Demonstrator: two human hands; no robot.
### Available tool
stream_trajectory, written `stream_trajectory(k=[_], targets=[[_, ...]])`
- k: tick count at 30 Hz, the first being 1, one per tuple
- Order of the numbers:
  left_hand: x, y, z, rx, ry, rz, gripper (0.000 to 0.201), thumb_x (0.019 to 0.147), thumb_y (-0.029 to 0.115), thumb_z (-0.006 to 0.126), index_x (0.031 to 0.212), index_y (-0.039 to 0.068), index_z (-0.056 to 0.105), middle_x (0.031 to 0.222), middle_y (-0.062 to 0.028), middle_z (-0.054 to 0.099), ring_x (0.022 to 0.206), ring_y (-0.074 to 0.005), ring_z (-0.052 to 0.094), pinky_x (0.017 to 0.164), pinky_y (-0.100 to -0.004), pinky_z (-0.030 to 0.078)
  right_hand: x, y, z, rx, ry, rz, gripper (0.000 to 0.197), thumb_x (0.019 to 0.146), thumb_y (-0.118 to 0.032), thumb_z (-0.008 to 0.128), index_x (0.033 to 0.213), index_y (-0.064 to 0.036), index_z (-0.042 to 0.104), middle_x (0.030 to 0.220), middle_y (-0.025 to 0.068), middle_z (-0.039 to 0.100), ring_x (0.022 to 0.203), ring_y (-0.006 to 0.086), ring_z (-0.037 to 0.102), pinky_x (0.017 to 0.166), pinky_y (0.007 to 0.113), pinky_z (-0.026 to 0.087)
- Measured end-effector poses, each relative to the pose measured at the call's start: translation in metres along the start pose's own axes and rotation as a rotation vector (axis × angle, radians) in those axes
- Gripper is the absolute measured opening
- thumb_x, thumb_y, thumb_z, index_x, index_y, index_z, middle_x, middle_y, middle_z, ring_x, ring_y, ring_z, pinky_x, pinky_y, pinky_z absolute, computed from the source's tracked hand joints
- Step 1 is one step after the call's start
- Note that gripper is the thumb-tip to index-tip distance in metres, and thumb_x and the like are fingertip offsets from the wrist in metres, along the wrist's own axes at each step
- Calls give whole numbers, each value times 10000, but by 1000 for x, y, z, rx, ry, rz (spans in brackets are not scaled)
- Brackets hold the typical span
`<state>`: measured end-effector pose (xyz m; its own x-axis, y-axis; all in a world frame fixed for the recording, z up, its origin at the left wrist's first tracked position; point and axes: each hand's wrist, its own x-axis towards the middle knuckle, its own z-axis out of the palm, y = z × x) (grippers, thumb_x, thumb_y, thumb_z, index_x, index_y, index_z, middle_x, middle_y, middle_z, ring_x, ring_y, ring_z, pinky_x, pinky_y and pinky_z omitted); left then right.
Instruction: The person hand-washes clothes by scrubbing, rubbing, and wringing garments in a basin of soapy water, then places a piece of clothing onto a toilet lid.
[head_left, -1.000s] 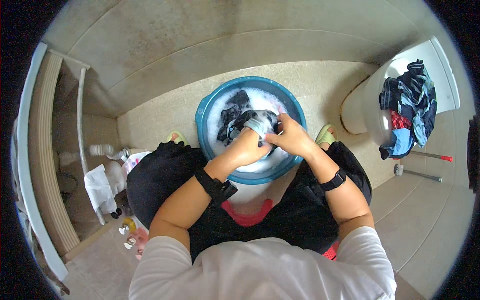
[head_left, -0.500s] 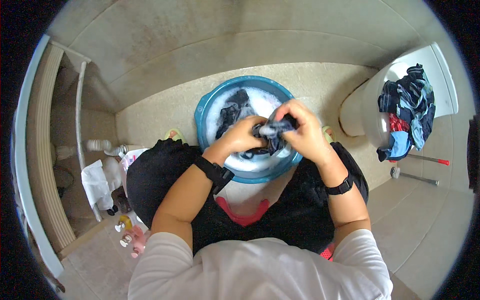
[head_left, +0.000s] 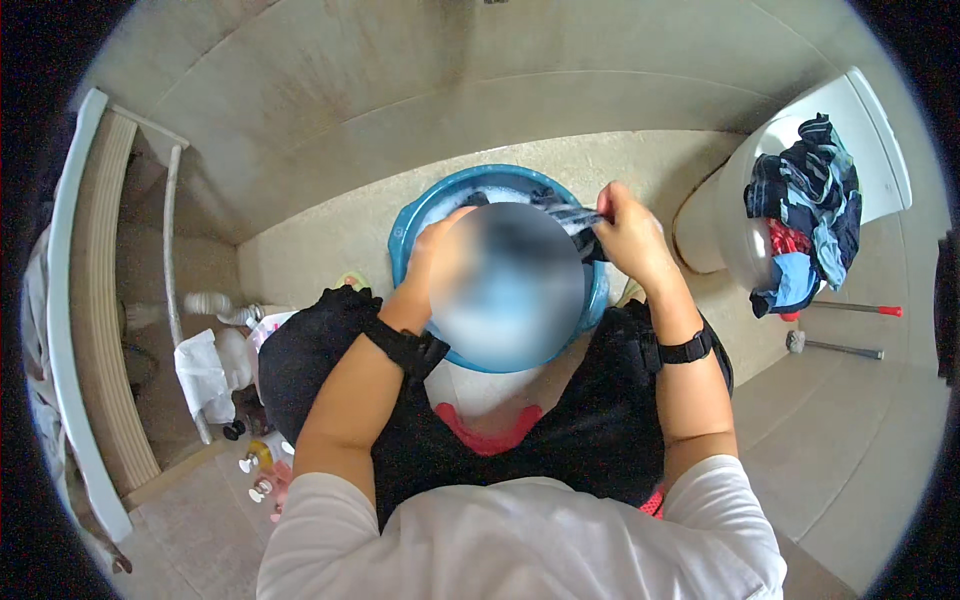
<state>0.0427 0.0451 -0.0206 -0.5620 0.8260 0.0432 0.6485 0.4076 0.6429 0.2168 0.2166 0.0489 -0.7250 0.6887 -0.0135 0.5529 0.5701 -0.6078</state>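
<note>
Between my knees stands a round blue basin [head_left: 400, 240] with white suds in it. A round blur covers most of its middle. My right hand [head_left: 632, 238] is at the basin's right rim, its fingers closed on a dark garment with pale stripes [head_left: 570, 215]. The cloth stretches leftward from those fingers across the far side of the basin. My left hand [head_left: 428, 250] is over the basin's left side; the blur hides its fingers and whatever they may hold. A bit of dark cloth [head_left: 476, 200] shows in the suds just beyond it.
A white toilet [head_left: 715, 220] stands to the right, with a heap of clothes [head_left: 815, 215] on it. Two long-handled tools, a red-ended stick [head_left: 860, 309] and a brush [head_left: 840, 348], lie beyond. At left are pump bottles [head_left: 265, 470], a white bag [head_left: 205, 375] and a pipe [head_left: 172, 240].
My hands have moved apart, the right one outward to the basin's rim and the left one leftward. The garment, bunched between them before, is now drawn out toward the right hand.
</note>
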Motion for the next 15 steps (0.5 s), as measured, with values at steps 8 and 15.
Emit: stream_trajectory(k=[8,15], targets=[[12,15,-48,-487,-69,-103,325,716,20,570,1039,43,554,934,-119,596,844,-243,560,745,-322,443,9,-5,-7,211,260,-43,249,672,35,503,910,-30,469,755,153,558,707,308,572,646,368,448],[5,16,-73,393,35,82,324,665,-10,577,978,74,559,877,-168,596,876,-358,571,774,-412,458,2,-14,-27,-19,592,-238,407,699,59,441,1058,-94,557,848,168,604,823,366,590,782,418,474]])
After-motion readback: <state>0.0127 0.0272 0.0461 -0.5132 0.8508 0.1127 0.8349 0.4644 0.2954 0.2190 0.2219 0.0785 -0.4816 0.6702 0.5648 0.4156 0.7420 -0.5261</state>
